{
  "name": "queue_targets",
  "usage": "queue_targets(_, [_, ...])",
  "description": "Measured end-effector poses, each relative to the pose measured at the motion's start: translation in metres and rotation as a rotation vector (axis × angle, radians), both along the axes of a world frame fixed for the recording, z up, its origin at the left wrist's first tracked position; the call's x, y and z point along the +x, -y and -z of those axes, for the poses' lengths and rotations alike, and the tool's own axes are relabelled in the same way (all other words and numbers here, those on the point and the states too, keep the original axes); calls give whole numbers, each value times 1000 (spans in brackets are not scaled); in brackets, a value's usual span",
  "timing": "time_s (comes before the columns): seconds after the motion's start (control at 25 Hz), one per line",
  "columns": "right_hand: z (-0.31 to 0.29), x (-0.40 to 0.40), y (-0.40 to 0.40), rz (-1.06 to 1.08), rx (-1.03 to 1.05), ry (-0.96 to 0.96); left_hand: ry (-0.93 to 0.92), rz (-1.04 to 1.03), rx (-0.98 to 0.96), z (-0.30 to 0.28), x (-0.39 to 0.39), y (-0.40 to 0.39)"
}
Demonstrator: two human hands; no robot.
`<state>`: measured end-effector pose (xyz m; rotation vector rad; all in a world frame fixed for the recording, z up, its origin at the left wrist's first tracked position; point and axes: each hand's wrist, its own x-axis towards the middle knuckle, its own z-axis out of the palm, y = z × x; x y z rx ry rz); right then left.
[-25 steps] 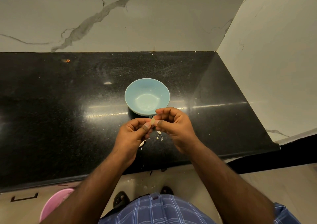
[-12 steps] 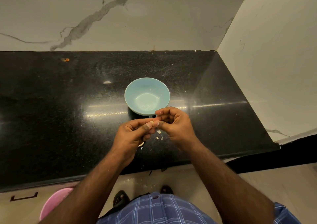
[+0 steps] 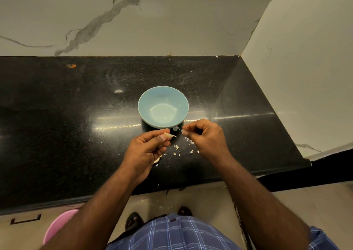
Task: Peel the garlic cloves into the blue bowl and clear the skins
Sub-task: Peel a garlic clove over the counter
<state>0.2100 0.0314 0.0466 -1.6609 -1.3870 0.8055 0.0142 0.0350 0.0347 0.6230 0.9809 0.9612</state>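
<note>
The blue bowl [image 3: 145,106] stands on the black counter [image 3: 57,135], and I see nothing inside it. Just in front of the bowl, my left hand [image 3: 147,150] pinches a pale garlic clove [image 3: 170,135] between thumb and forefinger. My right hand [image 3: 206,137] is a short gap to the right, its fingertips pinched on a small strip of skin [image 3: 184,131]. Several scraps of garlic skin [image 3: 177,148] lie on the counter between and below my hands. Another pale clove [image 3: 157,159] peeks out under my left hand.
Marble walls close the counter at the back and on the right. The counter's front edge runs just below my wrists. A pink tub [image 3: 57,228] sits on the floor at lower left. Skin flecks dot the floor by my sandalled feet [image 3: 133,220].
My hands were joined on the clove; now they have pulled apart, the right moving right with a bit of skin, the left keeping the clove.
</note>
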Motion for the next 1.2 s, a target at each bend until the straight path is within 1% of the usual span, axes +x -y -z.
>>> queue_targets(0.12, [-3,-2,1,-72,5,15,20,8,-7,0,-1,-1])
queue_targets(0.24, [-12,-14,6,-164,-56,-60,25,23,6,-1,0,-1])
queue_targets(0.32, [-12,-21,9,-164,-37,-84,18,26,14,-2,2,1])
queue_targets(0.44, [-10,-26,9,-130,5,-63,11,23,30,-3,3,1])
queue_targets(0.56, [-12,-28,10,-141,-32,-86,-5,3,76,-5,3,2])
queue_targets(0.64, [-17,-31,11,-149,-88,-143,-1,4,111,-6,2,4])
queue_targets(0.8, [-27,-35,11,-113,-233,-337,-2,3,146,-3,0,5])
queue_targets(1.0, [-28,-41,9,-1,-421,-476,-126,-3,294,1,-1,9])
queue_targets(1.2, [-30,-43,8,35,-539,-628,-242,-4,423,0,-1,15])
